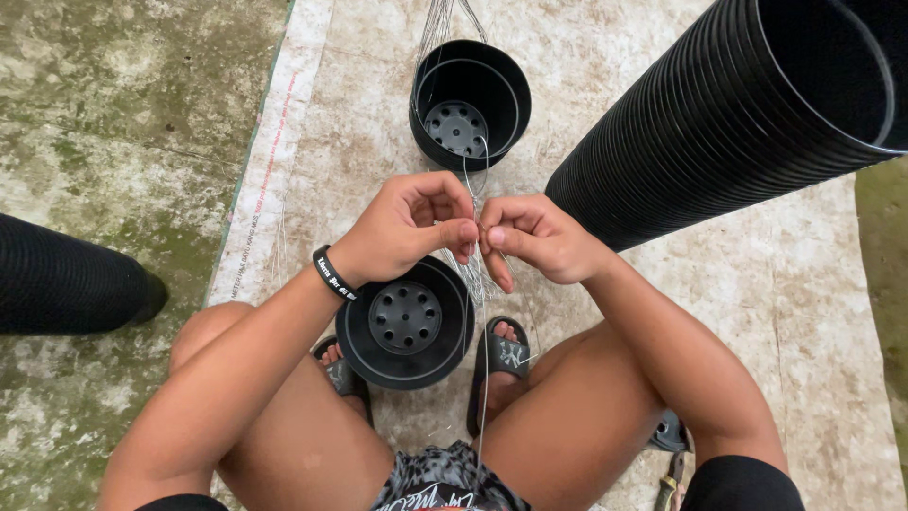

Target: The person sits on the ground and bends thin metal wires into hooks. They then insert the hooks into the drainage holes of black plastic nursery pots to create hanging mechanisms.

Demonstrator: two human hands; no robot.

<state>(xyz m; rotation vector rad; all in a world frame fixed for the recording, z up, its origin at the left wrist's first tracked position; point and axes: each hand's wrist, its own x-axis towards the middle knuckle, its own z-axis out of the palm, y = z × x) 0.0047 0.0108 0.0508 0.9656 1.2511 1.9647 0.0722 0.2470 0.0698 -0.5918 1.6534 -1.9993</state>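
Quick count: two hands, left hand (407, 227) and right hand (534, 237), and two single black plastic pots, one by the feet (407, 326) and one further out (468, 104). Two long stacks of nested black pots, a big one on the right (728, 123) and another at the left edge (71, 279). Also one black wristband (334, 273), two black sandals (498, 355), one bunch of thin wires (478, 274) and one ground sheet (794, 312).
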